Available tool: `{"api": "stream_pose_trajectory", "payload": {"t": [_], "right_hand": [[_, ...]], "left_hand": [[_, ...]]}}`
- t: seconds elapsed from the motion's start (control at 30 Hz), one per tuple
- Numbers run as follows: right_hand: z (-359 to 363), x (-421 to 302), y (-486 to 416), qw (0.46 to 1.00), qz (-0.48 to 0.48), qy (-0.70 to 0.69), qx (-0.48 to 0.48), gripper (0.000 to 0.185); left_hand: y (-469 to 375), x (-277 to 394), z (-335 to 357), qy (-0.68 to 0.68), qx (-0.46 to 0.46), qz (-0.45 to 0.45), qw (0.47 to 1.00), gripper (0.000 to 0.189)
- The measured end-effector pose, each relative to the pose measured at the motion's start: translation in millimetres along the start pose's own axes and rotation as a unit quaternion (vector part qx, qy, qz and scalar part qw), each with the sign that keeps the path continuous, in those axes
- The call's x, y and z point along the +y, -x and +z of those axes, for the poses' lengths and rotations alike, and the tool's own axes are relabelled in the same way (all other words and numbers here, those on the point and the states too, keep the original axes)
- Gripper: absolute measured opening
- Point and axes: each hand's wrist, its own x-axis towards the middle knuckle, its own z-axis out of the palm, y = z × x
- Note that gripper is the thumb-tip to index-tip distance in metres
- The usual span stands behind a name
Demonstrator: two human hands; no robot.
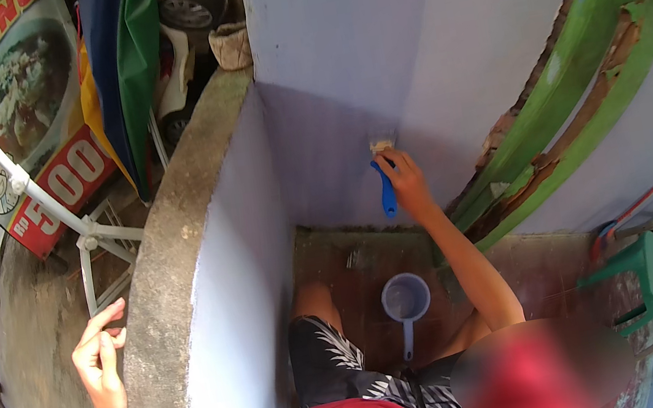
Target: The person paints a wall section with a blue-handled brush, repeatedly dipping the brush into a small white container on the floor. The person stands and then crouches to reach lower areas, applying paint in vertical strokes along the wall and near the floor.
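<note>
My right hand (405,182) grips a paintbrush (388,194) with a blue handle near its ferrule. The bristles touch, or lie very close to, the pale lavender wall (338,112), in its shaded lower part. On the floor in front of my lap stands a light-blue plastic dipper (405,297) with a long handle; what is inside it is hard to make out. Over at the left, my left hand (100,361) is beside the rough concrete top of a low wall (157,307), fingers loosely bent and apart, nothing held.
Beyond the low wall are a white metal stand (51,203), a folded multicoloured umbrella (127,75) and a printed food banner (30,110). Peeling green wooden boards (565,95) lean against the wall at right. A green plastic chair (651,274) lies near the right edge.
</note>
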Motion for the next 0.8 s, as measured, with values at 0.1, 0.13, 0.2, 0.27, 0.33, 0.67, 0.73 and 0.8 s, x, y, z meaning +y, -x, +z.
{"api": "stream_pose_trajectory", "payload": {"t": [0.1, 0.13, 0.2, 0.27, 0.33, 0.67, 0.73, 0.8], "right_hand": [[16.1, 0.9, 17.8, 1.0, 0.008, 0.006, 0.003, 0.046], [21.7, -1.3, 26.2, 1.0, 0.012, 0.006, 0.002, 0.046], [30.0, -3.8, 37.9, 1.0, 0.023, 0.005, -0.014, 0.046], [40.8, -6.4, 51.1, 0.999, 0.036, -0.005, -0.029, 0.045], [46.9, -6.7, 63.3, 0.998, 0.019, 0.002, -0.054, 0.044], [94.2, 10.1, 138.0, 0.965, 0.048, -0.068, -0.248, 0.041], [90.0, 11.7, 124.8, 0.973, 0.057, -0.11, -0.195, 0.043], [70.2, 14.6, 91.7, 0.974, 0.069, -0.174, -0.129, 0.05]], "left_hand": [[1.7, -1.9, 1.6, 0.025, 0.008, -0.025, 0.999, 0.036], [1.9, -6.7, -1.4, 0.02, -0.023, -0.011, 0.999, 0.036], [10.1, -13.4, -0.9, 0.068, -0.014, -0.033, 0.997, 0.038], [14.9, -16.2, -5.2, 0.094, -0.024, -0.054, 0.994, 0.041], [19.1, -19.6, -7.8, 0.088, -0.018, -0.071, 0.993, 0.041], [30.0, 55.4, -5.4, -0.385, 0.017, 0.027, 0.922, 0.07], [52.9, 87.9, 20.7, -0.431, 0.073, 0.047, 0.898, 0.061], [102.8, 105.7, 30.3, -0.439, 0.031, 0.09, 0.894, 0.055]]}}
